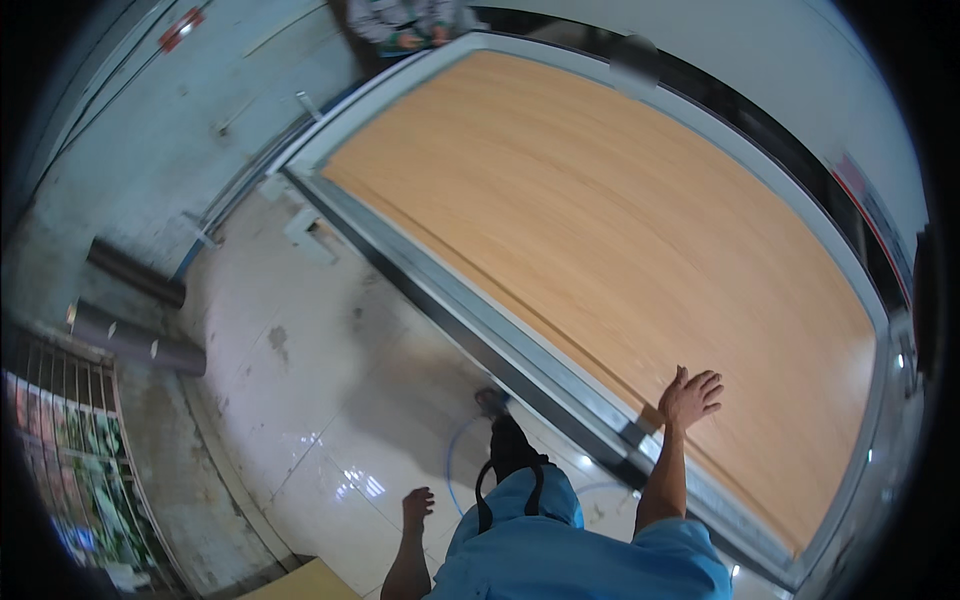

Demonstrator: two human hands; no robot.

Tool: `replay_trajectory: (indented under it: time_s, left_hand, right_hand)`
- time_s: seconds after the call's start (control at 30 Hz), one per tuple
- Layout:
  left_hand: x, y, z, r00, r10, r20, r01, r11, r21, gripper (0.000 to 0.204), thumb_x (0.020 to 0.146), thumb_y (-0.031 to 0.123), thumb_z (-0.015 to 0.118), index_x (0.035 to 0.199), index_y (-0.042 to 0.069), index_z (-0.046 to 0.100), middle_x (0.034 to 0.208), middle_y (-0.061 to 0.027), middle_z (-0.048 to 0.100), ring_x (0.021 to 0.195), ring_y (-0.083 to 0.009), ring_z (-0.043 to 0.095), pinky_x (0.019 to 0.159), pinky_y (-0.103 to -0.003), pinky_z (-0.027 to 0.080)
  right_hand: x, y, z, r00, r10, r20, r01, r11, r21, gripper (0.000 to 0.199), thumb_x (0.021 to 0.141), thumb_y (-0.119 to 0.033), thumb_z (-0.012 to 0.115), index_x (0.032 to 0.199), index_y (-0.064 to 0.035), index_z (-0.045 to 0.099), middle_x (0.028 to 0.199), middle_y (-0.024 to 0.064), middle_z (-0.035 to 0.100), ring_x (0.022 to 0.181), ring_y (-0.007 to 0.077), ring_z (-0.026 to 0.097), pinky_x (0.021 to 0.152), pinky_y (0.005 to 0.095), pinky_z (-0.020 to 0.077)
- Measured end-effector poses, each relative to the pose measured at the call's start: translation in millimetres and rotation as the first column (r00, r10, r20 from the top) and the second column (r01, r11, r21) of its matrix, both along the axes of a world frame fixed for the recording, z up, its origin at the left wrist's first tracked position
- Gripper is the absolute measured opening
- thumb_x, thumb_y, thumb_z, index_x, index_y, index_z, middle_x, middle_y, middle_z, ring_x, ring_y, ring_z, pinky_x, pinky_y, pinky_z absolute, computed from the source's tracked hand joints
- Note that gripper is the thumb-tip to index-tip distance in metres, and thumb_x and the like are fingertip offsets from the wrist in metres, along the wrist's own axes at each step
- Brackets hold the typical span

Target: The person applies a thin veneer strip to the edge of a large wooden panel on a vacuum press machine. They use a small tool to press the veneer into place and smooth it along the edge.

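Right hand is out over the near edge of the big wood-grain sheet, fingers spread wide, palm down on the sheet or just above it; contact is hard to call. Nothing is clamped in it. Left hand hangs low by the body over the pale tiled floor, loosely curled and empty, well apart from the right.

The sheet lies flat inside the grey metal frame of the bench, filling it nearly edge to edge, so by my reading it is already laid in place and only settling or checking is left.

The count: one sheet, one frame, two dark pipes on the floor at left, one blue hose looping by the feet. Another person stands at the far end.
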State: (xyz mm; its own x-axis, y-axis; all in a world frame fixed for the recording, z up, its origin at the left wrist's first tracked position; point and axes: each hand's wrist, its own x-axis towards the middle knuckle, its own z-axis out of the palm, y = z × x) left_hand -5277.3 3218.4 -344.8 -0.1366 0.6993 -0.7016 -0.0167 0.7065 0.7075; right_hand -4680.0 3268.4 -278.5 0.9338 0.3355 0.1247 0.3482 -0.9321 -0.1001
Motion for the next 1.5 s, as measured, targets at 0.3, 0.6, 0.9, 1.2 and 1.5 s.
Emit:
replay_trajectory:
  time_s: [0.3, 0.6, 0.9, 1.2, 1.5]
  left_hand:
    - [-63, 102, 37, 0.932, 0.164, -0.324, -0.240, 0.948, -0.210, 0.034, 0.087, 0.028, 0.059, 0.110, 0.003, 0.062, 0.090, -0.0104, 0.068, 0.073, -0.0185, 0.065, 0.057, -0.031, 0.053]
    - [-120, 258, 18, 0.959, 0.154, -0.237, -0.209, 0.950, -0.231, 0.032, 0.089, 0.027, 0.058, 0.110, 0.003, 0.061, 0.092, -0.0118, 0.068, 0.075, -0.0222, 0.067, 0.057, -0.035, 0.055]
    - [-250, 434, -6, 0.921, 0.342, -0.187, -0.380, 0.896, -0.229, 0.030, 0.089, 0.023, 0.055, 0.109, 0.002, 0.058, 0.092, -0.0155, 0.066, 0.074, -0.0274, 0.065, 0.059, -0.042, 0.053]
    - [-315, 627, 24, 0.982, 0.136, -0.130, -0.148, 0.985, -0.089, 0.035, 0.089, 0.029, 0.059, 0.112, 0.003, 0.060, 0.094, -0.0122, 0.067, 0.077, -0.0223, 0.066, 0.062, -0.034, 0.053]
    - [-409, 746, 40, 0.978, -0.054, -0.199, -0.013, 0.947, -0.321, 0.031, 0.087, 0.023, 0.058, 0.109, 0.002, 0.061, 0.088, -0.0119, 0.067, 0.071, -0.0211, 0.066, 0.054, -0.034, 0.052]
  right_hand:
    - [-100, 296, 27, 0.939, 0.344, 0.022, -0.341, 0.937, -0.078, 0.076, 0.096, -0.054, 0.035, 0.142, 0.0061, 0.031, 0.151, 0.0225, 0.028, 0.140, 0.0426, 0.021, 0.108, 0.0644, 0.0138]
    - [-232, 494, 33, 0.897, 0.442, -0.007, -0.437, 0.891, 0.125, 0.076, 0.094, -0.048, 0.041, 0.141, 0.0110, 0.028, 0.151, 0.0252, 0.024, 0.143, 0.0416, 0.013, 0.113, 0.0601, 0.0043]
    - [-264, 575, 42, 0.977, -0.028, -0.212, 0.008, 0.996, -0.094, 0.080, 0.092, -0.061, 0.037, 0.144, 0.0007, 0.032, 0.152, 0.0221, 0.025, 0.143, 0.0346, 0.019, 0.111, 0.0567, 0.0168]
    - [-356, 661, 4, 0.992, -0.108, 0.060, 0.118, 0.970, -0.211, 0.069, 0.097, -0.054, 0.030, 0.143, -0.0022, 0.034, 0.151, 0.0212, 0.028, 0.141, 0.0365, 0.023, 0.110, 0.0540, 0.0211]
    - [-383, 779, 16, 0.893, -0.450, 0.019, 0.443, 0.870, -0.214, 0.070, 0.096, -0.054, 0.029, 0.142, -0.0022, 0.035, 0.150, 0.0210, 0.030, 0.137, 0.0412, 0.027, 0.107, 0.0573, 0.0243]
